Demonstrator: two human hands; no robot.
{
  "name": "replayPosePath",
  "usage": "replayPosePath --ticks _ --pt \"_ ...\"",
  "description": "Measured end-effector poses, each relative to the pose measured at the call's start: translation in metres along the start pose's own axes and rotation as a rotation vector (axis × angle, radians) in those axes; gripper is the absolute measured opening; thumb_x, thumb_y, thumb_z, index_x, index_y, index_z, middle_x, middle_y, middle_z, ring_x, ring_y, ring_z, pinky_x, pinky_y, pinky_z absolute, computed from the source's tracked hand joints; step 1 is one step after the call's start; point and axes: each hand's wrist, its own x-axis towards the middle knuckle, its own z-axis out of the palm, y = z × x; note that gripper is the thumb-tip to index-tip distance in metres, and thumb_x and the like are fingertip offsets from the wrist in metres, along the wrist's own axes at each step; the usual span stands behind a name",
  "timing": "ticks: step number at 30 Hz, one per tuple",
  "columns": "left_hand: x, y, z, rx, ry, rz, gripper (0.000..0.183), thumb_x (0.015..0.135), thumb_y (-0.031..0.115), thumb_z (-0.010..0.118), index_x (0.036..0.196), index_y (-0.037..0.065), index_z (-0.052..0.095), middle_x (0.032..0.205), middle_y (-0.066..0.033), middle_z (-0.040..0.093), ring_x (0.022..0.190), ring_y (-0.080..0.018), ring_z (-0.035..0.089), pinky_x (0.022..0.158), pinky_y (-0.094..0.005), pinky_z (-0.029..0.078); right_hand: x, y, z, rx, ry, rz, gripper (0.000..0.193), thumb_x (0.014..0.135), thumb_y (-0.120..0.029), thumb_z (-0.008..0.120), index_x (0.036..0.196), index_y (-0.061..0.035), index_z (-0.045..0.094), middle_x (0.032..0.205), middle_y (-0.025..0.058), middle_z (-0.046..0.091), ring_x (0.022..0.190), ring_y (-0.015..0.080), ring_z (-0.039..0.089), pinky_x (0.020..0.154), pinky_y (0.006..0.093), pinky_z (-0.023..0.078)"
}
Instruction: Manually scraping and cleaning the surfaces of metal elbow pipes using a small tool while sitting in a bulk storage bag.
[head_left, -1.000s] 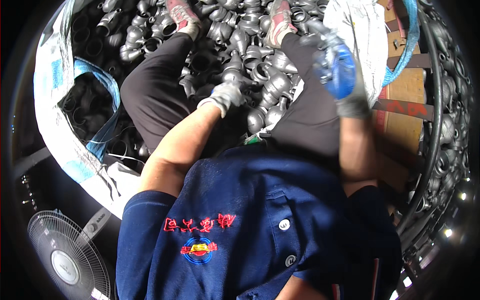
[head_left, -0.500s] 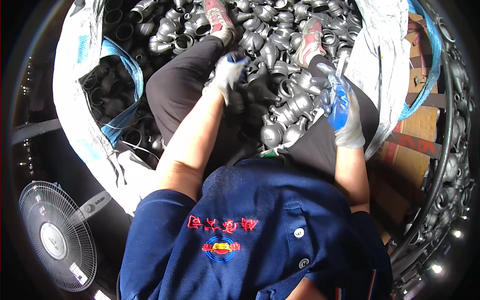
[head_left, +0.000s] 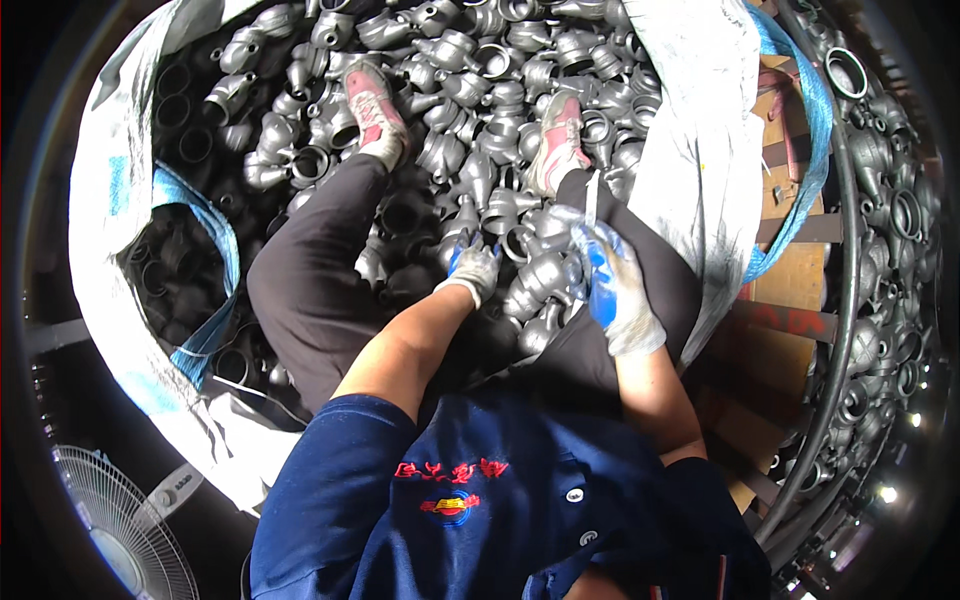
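Grey hollow moulded parts (head_left: pixel 535 285) with round openings and narrow necks lie heaped between my legs. My left hand (head_left: pixel 475 272), in a white glove with blue fingers, reaches down into the heap. Its fingers bend around a dark grey part with a narrow neck (head_left: pixel 464 212); the undersides of the fingers are hidden. Beside my right knee is my right hand (head_left: pixel 615 290), in a matching glove with the blue palm turned inward. Its darkened fingers are stretched out and slightly blurred above the parts, and no part shows in the palm.
A large white woven bag (head_left: pixel 690 200) with blue straps (head_left: pixel 215 235) surrounds the heap. My pink shoes (head_left: pixel 372 105) rest on the parts. At lower left stands a fan (head_left: pixel 125 530). Right of the bag are brown boards (head_left: pixel 790 355), a black pipe (head_left: pixel 850 260) and more grey parts (head_left: pixel 905 210).
My left hand has gone from a closed pose above the heap down among the parts. My right hand has come inward, its palm less turned up. The whole view has shifted.
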Motion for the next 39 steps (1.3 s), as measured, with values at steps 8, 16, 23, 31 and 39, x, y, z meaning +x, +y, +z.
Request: replayPosePath --ticks 8,16,23,31,39 --pt "0.003 -0.016 -0.027 0.012 0.003 -0.022 0.04 0.081 0.024 0.055 0.119 0.014 0.06 0.128 -0.0084 0.051 0.125 -0.026 0.042 0.098 -0.0609 0.03 0.005 -0.004 0.006 -0.202 -0.027 -0.115 0.026 0.094 -0.017 0.049 0.112 -0.0017 0.06 0.079 -0.0025 0.06 0.056 0.0023 0.048 0.048 0.0157 0.037" --pt "-0.042 -0.046 -0.079 -0.553 0.598 -0.318 0.033 0.081 0.034 0.058 0.097 0.005 0.062 0.102 -0.0155 0.063 0.104 -0.0315 0.056 0.088 -0.0416 0.045 0.01 0.002 -0.001 -0.058 -0.138 0.099 0.029 0.093 -0.016 0.052 0.117 -0.0004 0.058 0.089 0.0018 0.065 0.057 0.0019 0.049 0.048 0.0148 0.038" --pt "-0.144 -0.024 -0.162 -0.537 0.926 -0.003 0.047 0.071 0.033 0.069 0.112 0.013 0.057 0.117 -0.0113 0.056 0.113 -0.0295 0.05 0.094 -0.0433 0.04 -0.005 -0.021 0.039 -0.001 -0.015 -0.084 0.03 0.088 -0.02 0.061 0.115 -0.0078 0.059 0.082 -0.0012 0.063 0.047 0.001 0.045 0.038 0.0146 0.031" --pt "-0.206 -0.025 -0.186 -0.504 1.084 0.487 0.055 0.068 0.014 0.075 0.12 0.008 0.056 0.118 -0.0124 0.056 0.108 -0.0335 0.053 0.094 -0.0437 0.041 -0.012 -0.034 0.068 -0.137 -0.129 -0.292 0.016 0.085 -0.023 0.063 0.087 -0.0076 0.065 0.066 -0.0043 0.057 0.045 0.0026 0.046 0.037 0.0185 0.032" --pt "-0.179 -0.051 -0.164 -2.357 0.271 0.023 0.041 0.097 0.034 0.041 0.126 0.005 0.048 0.116 -0.0134 0.059 0.104 -0.0226 0.059 0.09 -0.0352 0.048 -0.021 -0.053 0.077 0.199 -0.02 -0.176 0.012 0.083 -0.016 0.06 0.087 -0.0053 0.063 0.064 -0.002 0.057 0.047 0.0031 0.047 0.041 0.0181 0.034"
